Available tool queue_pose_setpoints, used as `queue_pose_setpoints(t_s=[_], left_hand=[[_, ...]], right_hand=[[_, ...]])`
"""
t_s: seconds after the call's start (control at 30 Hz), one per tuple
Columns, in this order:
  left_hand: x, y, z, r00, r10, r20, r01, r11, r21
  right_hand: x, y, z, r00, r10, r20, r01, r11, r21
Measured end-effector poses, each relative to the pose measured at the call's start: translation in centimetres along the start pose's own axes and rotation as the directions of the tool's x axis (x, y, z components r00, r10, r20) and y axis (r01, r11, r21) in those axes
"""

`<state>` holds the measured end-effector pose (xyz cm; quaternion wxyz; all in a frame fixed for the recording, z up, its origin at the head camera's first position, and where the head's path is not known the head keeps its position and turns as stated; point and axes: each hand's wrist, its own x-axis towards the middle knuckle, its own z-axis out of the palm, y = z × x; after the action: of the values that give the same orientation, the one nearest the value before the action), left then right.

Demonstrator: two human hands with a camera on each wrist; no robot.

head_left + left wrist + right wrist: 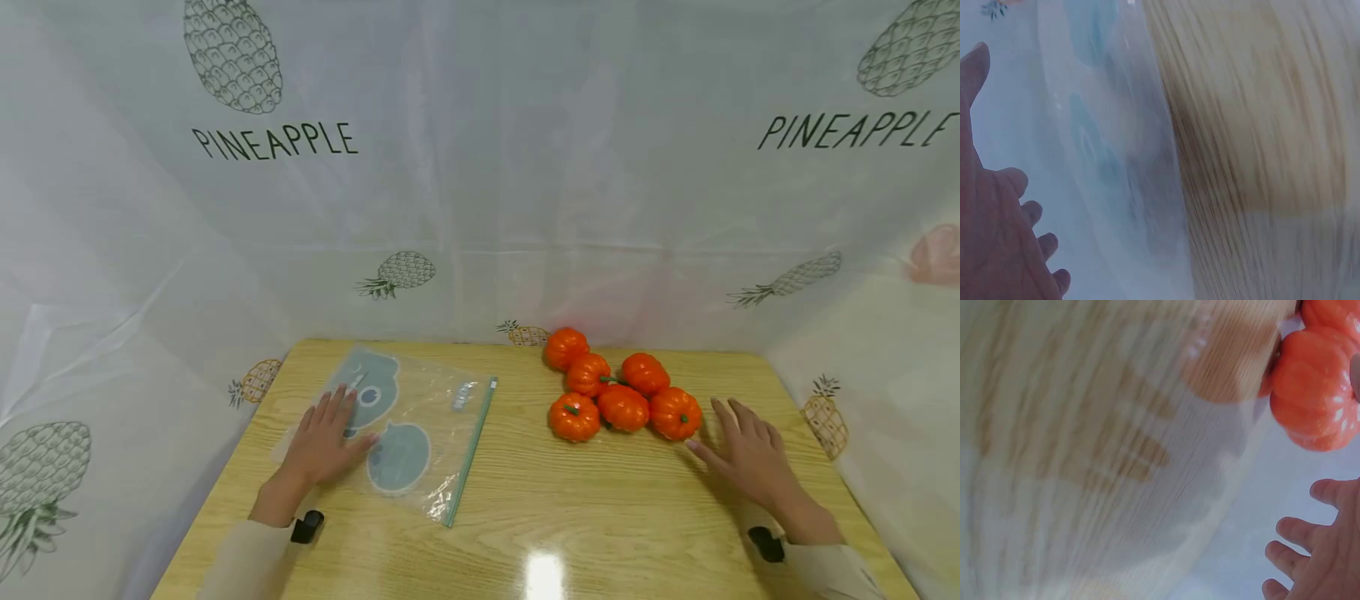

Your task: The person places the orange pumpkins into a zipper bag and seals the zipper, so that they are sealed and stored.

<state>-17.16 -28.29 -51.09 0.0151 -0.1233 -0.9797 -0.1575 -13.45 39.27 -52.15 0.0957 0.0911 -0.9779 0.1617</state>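
Note:
A clear zip bag (442, 417) with blue-grey cartoon shapes and a green zip edge lies flat on the left of the table. Over its left part is my left hand (324, 442), fingers spread and gripping nothing; the left wrist view shows its palm above the bag (1110, 125). Several small orange toy pumpkins (625, 407) with green stems sit clustered right of the middle. My right hand (750, 454) hovers just right of the nearest pumpkin (675, 413), fingers apart, thumb close to it. That pumpkin (1313, 381) also shows in the right wrist view.
The wooden table (570, 500) reflects a bright light spot near its front edge. A white curtain (540, 192) printed with pineapples hangs behind it and along both sides. Dark wrist devices sit at both cuffs.

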Motion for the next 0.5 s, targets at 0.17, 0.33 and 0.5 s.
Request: queue_pose_setpoints(t_s=[0.17, 0.33, 0.5], left_hand=[[-0.1, 1.7, 0.6, 0.998, 0.051, -0.029, -0.051, 0.999, 0.020], [-0.4, 3.4, 1.2, 0.992, 0.113, -0.053, -0.112, 0.994, 0.016], [-0.6, 5.1, 1.9, 0.988, 0.145, -0.062, -0.144, 0.989, 0.011]], right_hand=[[0.3, -0.5, 0.3, 0.999, -0.027, -0.027, 0.027, 1.000, -0.009], [0.6, -1.0, 0.6, 0.994, -0.071, -0.085, 0.069, 0.997, -0.021], [1.2, -1.5, 0.9, 0.980, -0.132, -0.147, 0.129, 0.991, -0.034]])
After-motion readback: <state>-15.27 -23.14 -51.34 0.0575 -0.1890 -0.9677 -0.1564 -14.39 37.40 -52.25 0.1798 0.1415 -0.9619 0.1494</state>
